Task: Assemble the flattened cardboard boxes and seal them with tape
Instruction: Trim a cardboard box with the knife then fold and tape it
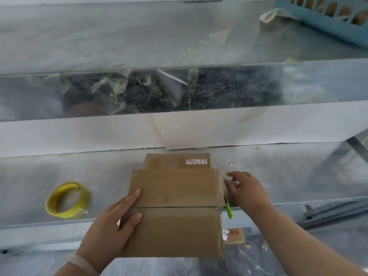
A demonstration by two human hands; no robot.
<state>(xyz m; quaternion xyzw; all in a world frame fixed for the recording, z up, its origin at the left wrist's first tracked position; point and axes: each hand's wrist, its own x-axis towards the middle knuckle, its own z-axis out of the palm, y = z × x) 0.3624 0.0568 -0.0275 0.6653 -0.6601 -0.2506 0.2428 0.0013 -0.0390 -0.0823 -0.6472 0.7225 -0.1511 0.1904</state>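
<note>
cardboard box (175, 208) is sitting at the bench (99, 176) edge, flaps folded shut; left hand (111, 222) is pressing flat fingers (133, 198) on top, right hand (245, 190) is hovering alongside, fingers relaxed and spread.

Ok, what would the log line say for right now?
box: flaps shut, seam untaped | left hand: fingers flat on box | right hand: relaxed, beside box's right edge | tape roll: on table, left of box

Basket (336, 29) cut by edge; pen (229, 211) half behind box (175, 196).
</note>
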